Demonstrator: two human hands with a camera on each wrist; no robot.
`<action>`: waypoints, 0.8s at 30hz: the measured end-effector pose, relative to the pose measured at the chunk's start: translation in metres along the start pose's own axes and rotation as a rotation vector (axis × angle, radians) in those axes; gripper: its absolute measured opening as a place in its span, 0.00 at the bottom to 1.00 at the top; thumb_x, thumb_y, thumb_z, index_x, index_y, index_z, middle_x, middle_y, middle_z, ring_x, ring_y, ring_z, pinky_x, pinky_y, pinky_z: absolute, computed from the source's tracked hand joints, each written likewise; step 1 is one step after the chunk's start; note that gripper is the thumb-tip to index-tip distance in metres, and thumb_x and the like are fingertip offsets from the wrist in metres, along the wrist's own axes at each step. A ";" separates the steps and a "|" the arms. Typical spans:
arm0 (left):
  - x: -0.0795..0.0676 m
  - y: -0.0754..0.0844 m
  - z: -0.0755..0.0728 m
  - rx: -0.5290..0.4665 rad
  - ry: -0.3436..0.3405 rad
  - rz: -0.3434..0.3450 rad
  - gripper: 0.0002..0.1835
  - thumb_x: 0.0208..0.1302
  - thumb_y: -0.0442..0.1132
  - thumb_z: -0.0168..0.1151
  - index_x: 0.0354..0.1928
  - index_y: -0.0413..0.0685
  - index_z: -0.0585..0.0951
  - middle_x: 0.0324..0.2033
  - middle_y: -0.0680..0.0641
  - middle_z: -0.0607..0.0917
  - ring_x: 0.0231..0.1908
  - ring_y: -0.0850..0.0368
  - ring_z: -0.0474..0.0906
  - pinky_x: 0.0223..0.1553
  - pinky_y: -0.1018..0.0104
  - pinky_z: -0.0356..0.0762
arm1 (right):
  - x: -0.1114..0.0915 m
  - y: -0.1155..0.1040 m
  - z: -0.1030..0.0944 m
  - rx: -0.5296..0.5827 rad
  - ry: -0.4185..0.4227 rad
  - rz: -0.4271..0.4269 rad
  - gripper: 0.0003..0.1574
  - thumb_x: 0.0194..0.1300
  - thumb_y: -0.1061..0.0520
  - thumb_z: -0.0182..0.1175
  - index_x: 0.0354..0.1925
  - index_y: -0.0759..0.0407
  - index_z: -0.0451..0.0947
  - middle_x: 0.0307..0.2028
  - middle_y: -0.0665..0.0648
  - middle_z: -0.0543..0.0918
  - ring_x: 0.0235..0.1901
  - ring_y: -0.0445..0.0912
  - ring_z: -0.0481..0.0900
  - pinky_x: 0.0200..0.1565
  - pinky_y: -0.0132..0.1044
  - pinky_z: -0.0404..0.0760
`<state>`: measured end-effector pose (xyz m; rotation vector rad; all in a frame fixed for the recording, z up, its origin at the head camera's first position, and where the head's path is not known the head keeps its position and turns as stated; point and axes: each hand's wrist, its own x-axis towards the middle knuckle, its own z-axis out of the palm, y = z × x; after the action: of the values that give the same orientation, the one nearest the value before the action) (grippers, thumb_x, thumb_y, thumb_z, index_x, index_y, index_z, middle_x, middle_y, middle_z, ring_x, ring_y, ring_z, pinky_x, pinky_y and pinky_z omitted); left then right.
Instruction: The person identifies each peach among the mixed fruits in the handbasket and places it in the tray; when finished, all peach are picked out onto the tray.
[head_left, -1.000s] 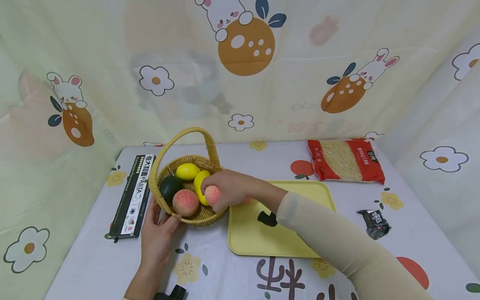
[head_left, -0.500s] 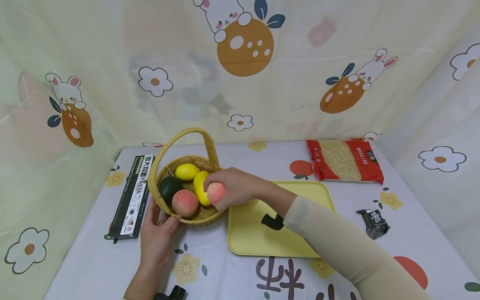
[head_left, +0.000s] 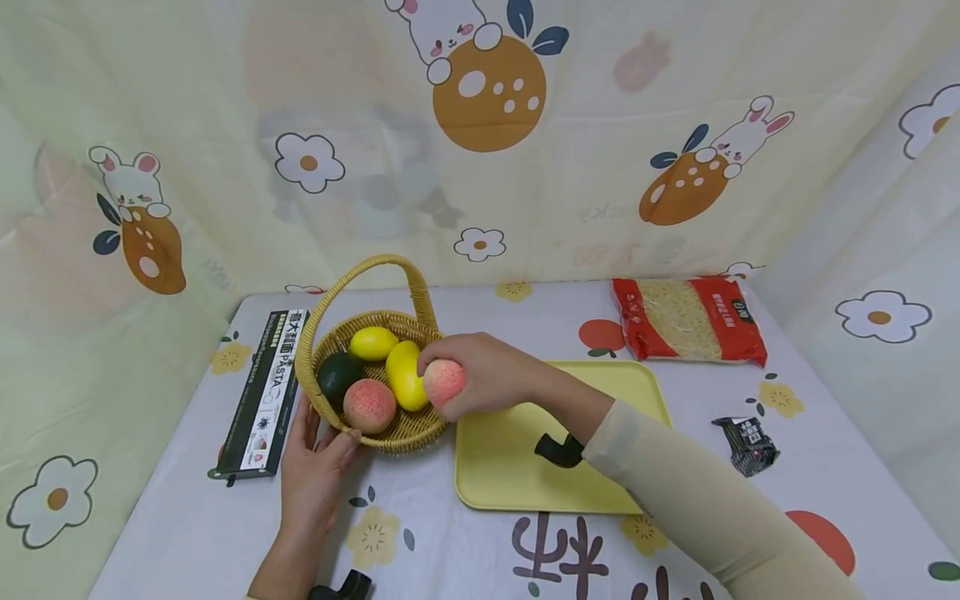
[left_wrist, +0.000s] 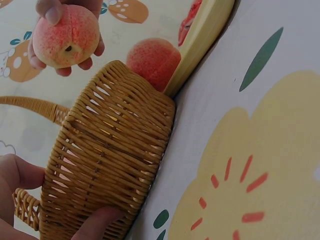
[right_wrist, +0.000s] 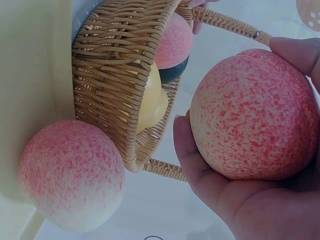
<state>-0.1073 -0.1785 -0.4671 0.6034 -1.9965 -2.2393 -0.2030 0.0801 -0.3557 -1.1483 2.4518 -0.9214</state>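
Observation:
My right hand [head_left: 491, 375] grips a pink peach [head_left: 444, 382] above the right rim of a wicker basket [head_left: 412, 437]. With thumb and fingers, my left hand [head_left: 311, 475] holds the basket's near left rim. Inside the basket lie another peach [head_left: 370, 407], a dark green fruit [head_left: 340, 377], a lemon [head_left: 372, 343] and a larger yellow fruit [head_left: 406, 375]. One more peach [right_wrist: 72, 175] rests on the yellow tray [head_left: 495, 479], close beside the basket; in the head view the right hand hides it.
Left of the basket lies a black and white pasta box [head_left: 262, 400]. A red bag of pale dry food [head_left: 686, 321] is at the back right. Nearer, to the right of the tray, sits a small black packet [head_left: 748, 446]. The basket's arched handle [head_left: 360, 271] rises above the fruit.
The right hand, with its peach, has moved a little right, from over the yellow fruit towards the tray. The left hand and basket have stayed in place.

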 end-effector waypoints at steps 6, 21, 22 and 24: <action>0.000 0.000 0.000 -0.003 0.000 0.009 0.56 0.67 0.28 0.64 0.83 0.83 0.47 0.85 0.60 0.50 0.80 0.51 0.62 0.57 0.68 0.85 | -0.007 0.002 -0.004 0.032 0.027 0.010 0.27 0.52 0.54 0.71 0.53 0.43 0.81 0.47 0.44 0.85 0.44 0.44 0.80 0.43 0.35 0.86; -0.001 0.001 0.000 -0.005 -0.001 0.009 0.56 0.67 0.28 0.64 0.83 0.84 0.48 0.85 0.59 0.51 0.80 0.51 0.63 0.57 0.68 0.85 | -0.032 0.023 -0.012 0.063 0.084 0.073 0.25 0.53 0.52 0.71 0.51 0.39 0.82 0.49 0.42 0.85 0.42 0.45 0.82 0.40 0.37 0.87; -0.001 0.001 0.000 -0.005 -0.001 0.009 0.56 0.67 0.28 0.64 0.83 0.84 0.48 0.85 0.59 0.51 0.80 0.51 0.63 0.57 0.68 0.85 | -0.034 0.024 -0.012 0.065 0.088 0.073 0.26 0.53 0.53 0.71 0.52 0.40 0.82 0.50 0.43 0.85 0.43 0.45 0.82 0.41 0.37 0.87; -0.001 0.001 0.000 -0.004 0.001 0.007 0.56 0.67 0.28 0.64 0.83 0.84 0.48 0.85 0.60 0.51 0.80 0.51 0.63 0.57 0.68 0.85 | -0.038 0.027 -0.012 0.073 0.095 0.076 0.27 0.52 0.53 0.71 0.53 0.40 0.82 0.52 0.43 0.86 0.45 0.45 0.82 0.43 0.37 0.88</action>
<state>-0.1066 -0.1780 -0.4662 0.5955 -1.9901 -2.2384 -0.2003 0.1271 -0.3646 -1.0018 2.4949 -1.0561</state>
